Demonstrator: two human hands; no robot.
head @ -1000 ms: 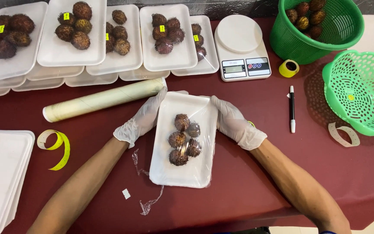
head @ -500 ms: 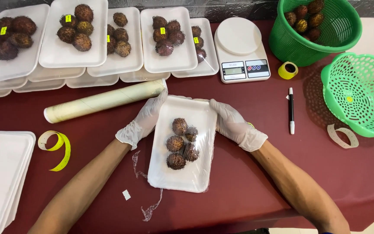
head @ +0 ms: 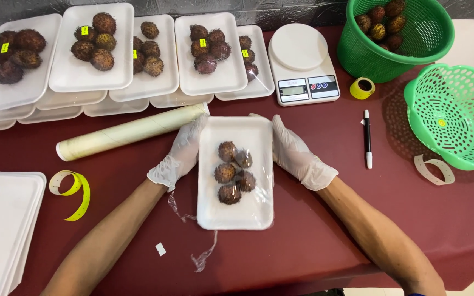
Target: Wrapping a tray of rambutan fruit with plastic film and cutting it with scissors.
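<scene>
A white foam tray [head: 236, 211] lies on the dark red table, covered in clear film, with several brown spiky fruits [head: 231, 171] in its middle. My left hand [head: 181, 154], in a white glove, presses against the tray's left edge near its far corner. On the tray's right edge rests my gloved right hand [head: 298, 154]. Loose ends of clear film [head: 199, 259] trail from under the tray's near left side.
A roll of cling film [head: 130, 132] lies beyond my left hand. Wrapped fruit trays [head: 91, 82] line the back. A white scale [head: 303, 66], yellow tape roll [head: 362, 87], black pen [head: 367, 138], two green baskets [head: 451, 112], empty foam trays [head: 1, 219] and yellow strip [head: 75, 189] surround.
The tray has been turned from a slight tilt to sit straight, and both hands have stayed on its sides.
</scene>
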